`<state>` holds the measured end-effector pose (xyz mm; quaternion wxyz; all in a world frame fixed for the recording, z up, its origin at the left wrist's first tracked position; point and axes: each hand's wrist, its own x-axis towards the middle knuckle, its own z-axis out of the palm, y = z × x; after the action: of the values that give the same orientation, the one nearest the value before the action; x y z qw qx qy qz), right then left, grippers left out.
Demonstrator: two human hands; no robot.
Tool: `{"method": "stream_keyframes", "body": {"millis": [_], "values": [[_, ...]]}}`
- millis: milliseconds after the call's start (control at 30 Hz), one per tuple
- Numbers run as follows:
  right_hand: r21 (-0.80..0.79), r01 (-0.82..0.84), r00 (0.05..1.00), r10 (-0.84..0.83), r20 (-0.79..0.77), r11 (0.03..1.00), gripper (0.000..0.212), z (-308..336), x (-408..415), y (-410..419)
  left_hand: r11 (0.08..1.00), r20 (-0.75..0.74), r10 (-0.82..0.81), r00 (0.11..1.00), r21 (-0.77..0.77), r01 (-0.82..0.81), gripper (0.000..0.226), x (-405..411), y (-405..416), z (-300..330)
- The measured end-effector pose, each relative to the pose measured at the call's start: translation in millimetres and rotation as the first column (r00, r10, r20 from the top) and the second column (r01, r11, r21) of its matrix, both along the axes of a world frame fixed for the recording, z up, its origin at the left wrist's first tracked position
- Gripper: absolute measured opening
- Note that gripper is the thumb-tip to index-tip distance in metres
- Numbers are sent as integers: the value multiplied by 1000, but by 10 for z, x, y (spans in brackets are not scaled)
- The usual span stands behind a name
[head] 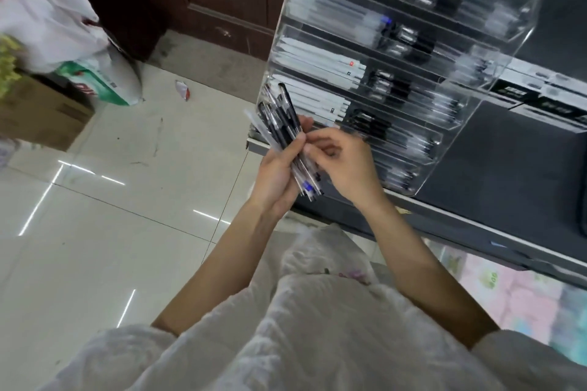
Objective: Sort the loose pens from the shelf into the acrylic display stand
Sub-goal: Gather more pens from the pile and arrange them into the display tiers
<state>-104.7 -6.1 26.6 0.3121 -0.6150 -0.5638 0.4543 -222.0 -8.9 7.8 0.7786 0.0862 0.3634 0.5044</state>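
my left hand grips the pens beside the stand. my right hand pinches one. a loose grip could spill them.

No text, brand or number can be read with certainty. Red lettering is printed on a green-and-white bag, on the floor well to the left of the acrylic display stand; its characters are cut off and blurred. Small red and dark marks are borne by the white pens in the stand's left compartments; they are too small to be read. White print on black boxes, right of the stand, is blurred.
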Motion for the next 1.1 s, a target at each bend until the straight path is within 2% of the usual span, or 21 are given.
{"method": "stream_keyframes", "body": {"millis": [67, 167, 233, 333, 467, 600, 733, 933, 1100], "values": [[-57, 45, 998, -48, -42, 997, 13, -13, 92, -46, 999, -22, -45, 999, -14, 44, 40, 47, -39, -42], [-19, 108, 994, -108, -3, 994, 7, -23, 288, -143, 998, -26, -23, 999, -57, 21, 23, 120, -48, -102], [102, 146, 970, -162, 181, 984, 8, -39, 541, -220, 994, 7, 20, 1000, -105, -19, 20, 141, -26, -124], [267, 83, 810, -222, 544, 960, 14, -98, 994, -366, 985, 22, 66, 998, -162, -61, 18, 120, -5, -138], [321, -79, 681, -184, 709, 944, 19, -152, 1309, -529, 983, 33, 85, 996, -166, -78, 18, 119, 0, -172], [222, -194, 632, -51, 773, 956, 20, -217, 1217, -464, 984, 11, 72, 997, -162, -70, 18, 131, -32, -177], [95, -194, 616, 46, 786, 976, 18, -304, 1117, -348, 988, -11, 59, 998, -139, -60, 21, 118, -76, -182], [58, -169, 619, 60, 783, 984, 21, -416, 1084, -296, 988, 1, 64, 998, -141, -64, 22, 91, -123, -162], [52, -111, 603, 26, 797, 992, 24, -446, 1035, -327, 996, 62, 46, 997, -76, -42, 20, 89, -144, -138]]}}
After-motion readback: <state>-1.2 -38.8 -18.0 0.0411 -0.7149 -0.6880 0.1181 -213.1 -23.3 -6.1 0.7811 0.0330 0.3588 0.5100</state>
